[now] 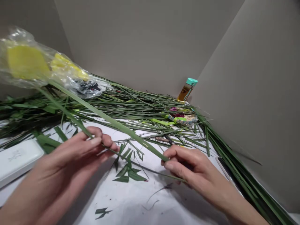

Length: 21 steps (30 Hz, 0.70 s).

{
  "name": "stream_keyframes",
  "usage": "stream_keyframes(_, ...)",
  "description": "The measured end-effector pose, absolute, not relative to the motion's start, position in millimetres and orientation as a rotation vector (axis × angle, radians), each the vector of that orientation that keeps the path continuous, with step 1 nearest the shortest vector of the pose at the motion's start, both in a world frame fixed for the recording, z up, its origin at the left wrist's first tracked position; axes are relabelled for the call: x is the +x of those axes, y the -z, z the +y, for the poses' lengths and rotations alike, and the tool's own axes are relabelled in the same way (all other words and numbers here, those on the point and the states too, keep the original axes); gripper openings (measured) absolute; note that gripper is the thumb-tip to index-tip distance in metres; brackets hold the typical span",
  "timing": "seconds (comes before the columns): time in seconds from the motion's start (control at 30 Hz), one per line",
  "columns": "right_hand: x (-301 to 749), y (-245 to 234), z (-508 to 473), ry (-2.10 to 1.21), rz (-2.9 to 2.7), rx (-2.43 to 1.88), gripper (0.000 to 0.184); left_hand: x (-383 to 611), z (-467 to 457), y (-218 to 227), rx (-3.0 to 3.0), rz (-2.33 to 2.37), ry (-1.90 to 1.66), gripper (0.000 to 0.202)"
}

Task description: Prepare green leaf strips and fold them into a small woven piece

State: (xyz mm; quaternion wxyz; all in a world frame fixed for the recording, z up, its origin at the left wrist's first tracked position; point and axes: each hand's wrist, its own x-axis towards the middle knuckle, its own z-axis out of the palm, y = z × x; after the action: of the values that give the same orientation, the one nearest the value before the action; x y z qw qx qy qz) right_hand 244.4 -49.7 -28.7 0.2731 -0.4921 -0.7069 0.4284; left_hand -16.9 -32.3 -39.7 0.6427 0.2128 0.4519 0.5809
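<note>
My left hand [72, 156] pinches a long green palm leaf strip [112, 123] between thumb and fingers, near the middle of the picture. The strip's end reaches my right hand [189, 165], whose fingertips hold it together with a thin dark leaf rib [150, 165]. The strip's far end rises to the upper left, toward a clear plastic bag [25, 62] with yellow pieces inside. Loose cut leaf bits [127, 173] lie on the white table [131, 200] below my hands.
A large heap of long palm leaf strips [131, 106] spans the table's back and runs down its right side. A woven piece with a yellow-green ribbon [182, 118], a teal-capped bottle [187, 90] and a white box [18, 159] stand nearby. Grey walls rise behind.
</note>
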Motion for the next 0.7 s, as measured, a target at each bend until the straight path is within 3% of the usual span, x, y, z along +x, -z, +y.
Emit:
stream_keyframes(0.17, 235.9, 33.1, -57.0, -0.770, -2.058, -1.330, 0.013, -6.6, -31.5, 48.5, 0.395, 0.950, -1.284, 0.020)
stream_keyframes(0.33, 231.1, 41.0, -57.9, -0.631, -2.098, -1.270, 0.010, 0.1, -35.8, 46.1, 0.411, 0.981, -1.245, 0.053)
stream_keyframes(0.4, 228.1, 43.9, -58.0, -0.602, -2.118, -1.260, 0.010, 4.6, -37.3, 45.6, 0.433, 0.986, -1.218, 0.045)
stream_keyframes(0.57, 224.3, 47.3, -60.2, -0.655, -2.158, -1.346, 0.010, 7.4, -37.0, 47.8, 0.475, 0.935, -1.214, 0.031)
stream_keyframes(0.7, 224.6, 42.7, -61.4, -0.941, -2.164, -1.341, 0.016, 5.8, -36.8, 48.0, 0.465, 0.938, -1.223, 0.030)
